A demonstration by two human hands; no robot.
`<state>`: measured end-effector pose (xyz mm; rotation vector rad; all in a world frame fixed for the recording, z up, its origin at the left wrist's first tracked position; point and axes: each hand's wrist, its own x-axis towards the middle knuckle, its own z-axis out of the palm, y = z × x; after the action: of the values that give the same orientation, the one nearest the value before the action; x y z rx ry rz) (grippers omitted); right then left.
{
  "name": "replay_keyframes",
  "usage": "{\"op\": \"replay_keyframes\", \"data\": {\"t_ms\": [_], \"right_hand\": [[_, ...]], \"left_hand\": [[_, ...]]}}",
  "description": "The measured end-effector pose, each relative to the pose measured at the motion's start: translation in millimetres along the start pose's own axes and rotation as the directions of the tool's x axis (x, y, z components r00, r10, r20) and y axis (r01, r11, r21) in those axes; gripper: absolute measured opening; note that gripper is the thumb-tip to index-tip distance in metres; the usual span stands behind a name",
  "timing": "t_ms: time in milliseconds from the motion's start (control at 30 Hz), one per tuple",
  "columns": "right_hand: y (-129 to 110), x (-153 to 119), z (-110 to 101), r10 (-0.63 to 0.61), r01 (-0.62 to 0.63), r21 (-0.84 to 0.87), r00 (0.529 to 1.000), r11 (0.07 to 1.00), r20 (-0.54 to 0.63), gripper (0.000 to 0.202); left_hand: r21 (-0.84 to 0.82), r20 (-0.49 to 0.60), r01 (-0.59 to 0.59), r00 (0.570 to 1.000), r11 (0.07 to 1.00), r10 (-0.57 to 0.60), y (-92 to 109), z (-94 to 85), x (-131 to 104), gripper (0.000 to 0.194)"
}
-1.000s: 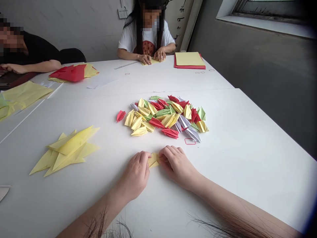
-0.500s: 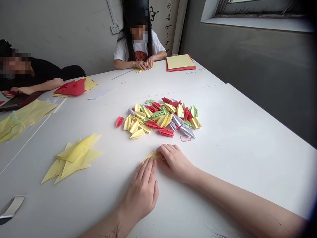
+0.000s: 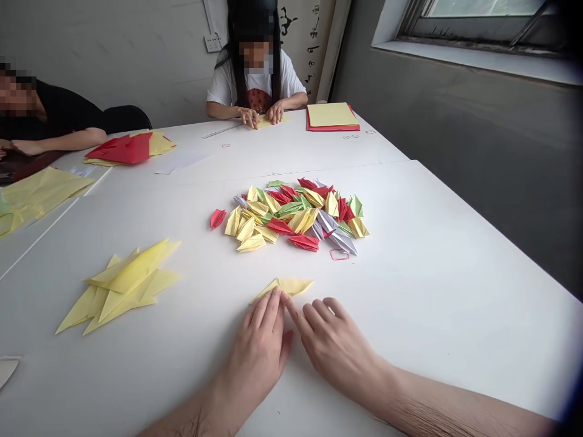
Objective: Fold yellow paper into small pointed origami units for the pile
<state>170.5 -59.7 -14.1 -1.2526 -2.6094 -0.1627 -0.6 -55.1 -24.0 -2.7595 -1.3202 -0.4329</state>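
A small folded piece of yellow paper [image 3: 294, 285] lies on the white table in front of me, its right end pointed. My left hand [image 3: 262, 340] rests flat on its left part, fingers stretched side by side, hiding some of it. Against its lower edge, close to the left fingertips, presses the extended index finger of my right hand [image 3: 332, 337]. The other right fingers are loosely curled, with nothing in them. Beyond both hands is a pile of small folded paper pieces [image 3: 291, 215] in yellow, red, green and pale purple.
Larger folded yellow papers [image 3: 122, 285] lie in a stack at left. Red and yellow folded papers [image 3: 121, 149] sit farther back, near a person in black. Across the table, another person's hands [image 3: 262, 115] work on yellow paper beside a stack of sheets [image 3: 334, 115].
My right hand has let go of the paper's right end and moved down, its index finger now pointing at the lower edge. My left hand stays on the paper. The view has shifted slightly.
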Motion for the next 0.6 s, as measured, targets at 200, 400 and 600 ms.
{"op": "replay_keyframes", "data": {"t_ms": [200, 400, 600], "right_hand": [[-17, -5, 11, 0.045, -0.042, -0.105, 0.999, 0.994, 0.029, 0.043], [-24, -3, 12, 0.095, -0.103, -0.275, 0.995, 0.956, -0.042, 0.054], [-28, -4, 9, 0.185, -0.176, -0.37, 0.983, 0.912, -0.012, 0.039]], "left_hand": [[0.037, -0.024, -0.006, 1.0, 0.999, 0.007, 2, 1.7, 0, 0.048], [0.09, -0.032, 0.0, 0.999, 0.996, 0.003, 3, 5.3, -2, 0.053], [0.125, -0.037, -0.012, 0.999, 0.992, 0.017, 5, 4.4, -2, 0.046]]}}
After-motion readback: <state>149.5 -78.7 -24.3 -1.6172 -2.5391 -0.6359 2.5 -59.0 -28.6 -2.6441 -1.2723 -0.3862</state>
